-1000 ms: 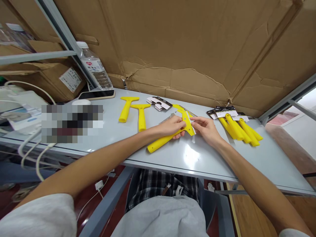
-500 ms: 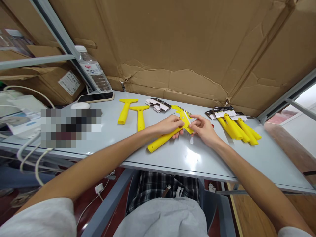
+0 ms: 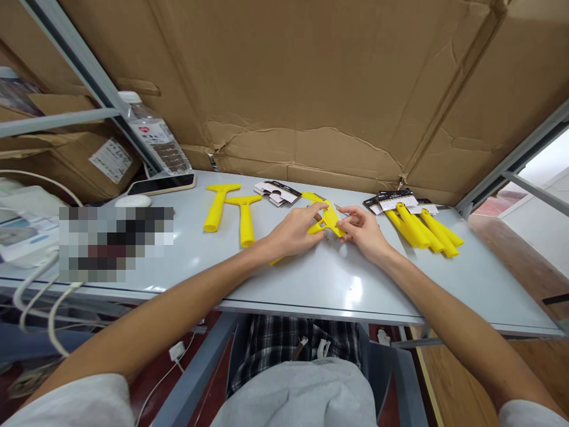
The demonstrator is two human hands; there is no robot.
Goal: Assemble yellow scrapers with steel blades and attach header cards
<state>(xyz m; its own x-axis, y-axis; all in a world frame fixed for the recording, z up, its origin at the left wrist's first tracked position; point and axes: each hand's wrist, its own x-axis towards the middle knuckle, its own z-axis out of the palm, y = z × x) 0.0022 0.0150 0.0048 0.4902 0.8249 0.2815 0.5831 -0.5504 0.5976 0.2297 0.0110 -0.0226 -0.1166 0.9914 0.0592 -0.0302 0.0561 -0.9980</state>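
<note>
Over the middle of the table, my left hand (image 3: 296, 231) is closed round a yellow scraper (image 3: 331, 220), covering most of its handle. The scraper's wide head points to the right. My right hand (image 3: 367, 236) pinches at the edge of that head, where a thin white strip shows; its fingertips partly hide the contact. Just behind my hands lies another yellow piece (image 3: 311, 196), mostly covered. To the left, two T-shaped yellow scrapers (image 3: 217, 207) lie with their heads toward the back. A small pile of black-and-white cards (image 3: 279, 192) is behind my left hand.
Several yellow handles (image 3: 413, 228) with black-and-white cards (image 3: 395, 200) on their ends lie at the right. At the back left are a phone (image 3: 162, 184), a white mouse (image 3: 133, 201) and a large bottle (image 3: 155, 133). Cardboard (image 3: 302, 89) walls the rear edge.
My left hand has shifted its grip and now covers more of the scraper's handle, which has tilted. My right hand stays at the head's edge. The whole view has shifted slightly.
</note>
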